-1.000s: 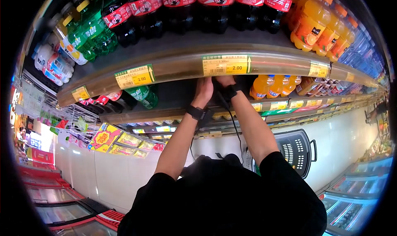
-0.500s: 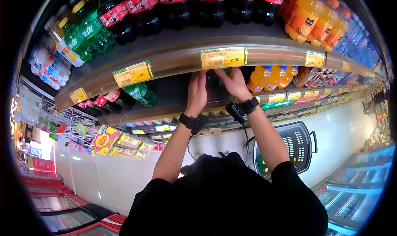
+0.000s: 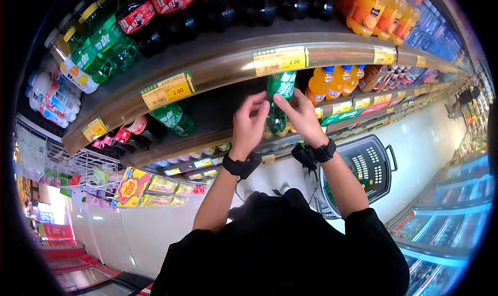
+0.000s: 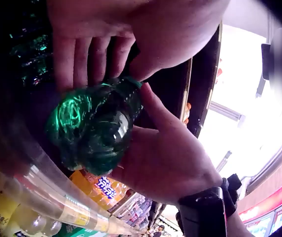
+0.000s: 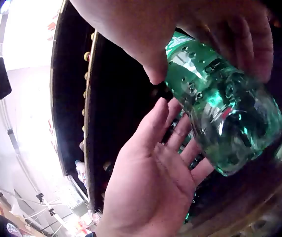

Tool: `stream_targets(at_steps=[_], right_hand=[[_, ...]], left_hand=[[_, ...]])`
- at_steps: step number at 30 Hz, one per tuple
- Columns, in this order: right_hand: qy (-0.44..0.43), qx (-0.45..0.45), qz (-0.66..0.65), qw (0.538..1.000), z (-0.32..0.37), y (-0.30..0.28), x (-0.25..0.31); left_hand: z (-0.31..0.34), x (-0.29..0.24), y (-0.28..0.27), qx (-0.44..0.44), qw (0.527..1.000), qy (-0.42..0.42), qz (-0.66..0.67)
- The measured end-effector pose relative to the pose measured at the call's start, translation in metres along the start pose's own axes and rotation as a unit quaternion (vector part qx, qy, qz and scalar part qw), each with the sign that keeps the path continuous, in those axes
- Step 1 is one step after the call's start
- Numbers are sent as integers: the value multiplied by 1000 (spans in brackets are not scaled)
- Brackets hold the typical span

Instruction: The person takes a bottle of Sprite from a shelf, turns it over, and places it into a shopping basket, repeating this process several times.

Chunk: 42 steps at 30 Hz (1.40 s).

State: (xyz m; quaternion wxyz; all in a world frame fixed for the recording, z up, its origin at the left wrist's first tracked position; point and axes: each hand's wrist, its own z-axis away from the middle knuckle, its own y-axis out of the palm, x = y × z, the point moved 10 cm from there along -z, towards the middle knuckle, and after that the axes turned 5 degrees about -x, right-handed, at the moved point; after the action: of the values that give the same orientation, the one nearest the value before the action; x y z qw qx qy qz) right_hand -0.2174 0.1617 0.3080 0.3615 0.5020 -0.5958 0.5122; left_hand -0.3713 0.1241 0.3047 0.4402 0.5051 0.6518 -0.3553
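Observation:
In the head view a green plastic soda bottle stands out in front of the shelf, its top hidden under the upper shelf's front edge. My right hand grips it from the right, thumb across the front. To the left, my left hand is beside the bottle with fingers loosely bent. The right wrist view has the right hand around the bottle, while the left hand's palm faces it and the fingertips reach behind. From the left wrist, the bottle's ridged base shows between both hands.
Cola bottles line the upper shelf, whose edge carries price tags. Orange drinks stand to the right on the lower shelf, another green bottle to the left. A black shopping basket sits on the floor at right.
Both hands have come back out from under the upper shelf, toward the body, bringing the green soda bottle into view. The head view has tilted slightly.

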Motion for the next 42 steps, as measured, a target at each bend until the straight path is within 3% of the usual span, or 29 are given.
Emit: stream_targets(at_steps=[5, 7, 11, 17, 25, 37, 42], right_hand=[[-7, -23, -1, 1000, 46, -1, 8], [47, -20, 30, 998, 65, -3, -5], [55, -29, 7, 998, 104, -7, -15], [120, -43, 49, 991, 160, -25, -20], [140, -119, -35, 982, 221, -59, -23], [120, -252, 73, 958, 316, -171, -6], [113, -315, 58, 940, 363, -216, -18]], left_hand=[[27, 3, -7, 12, 999, -42, 9], [40, 8, -9, 33, 999, -39, -1], [73, 26, -3, 83, 987, -120, 60], [114, 38, 23, 215, 957, -175, 85], [150, 32, 65, 319, 925, -169, 116], [228, -21, 174, 400, 889, -136, 178], [269, -43, 215, 426, 877, -133, 180]])
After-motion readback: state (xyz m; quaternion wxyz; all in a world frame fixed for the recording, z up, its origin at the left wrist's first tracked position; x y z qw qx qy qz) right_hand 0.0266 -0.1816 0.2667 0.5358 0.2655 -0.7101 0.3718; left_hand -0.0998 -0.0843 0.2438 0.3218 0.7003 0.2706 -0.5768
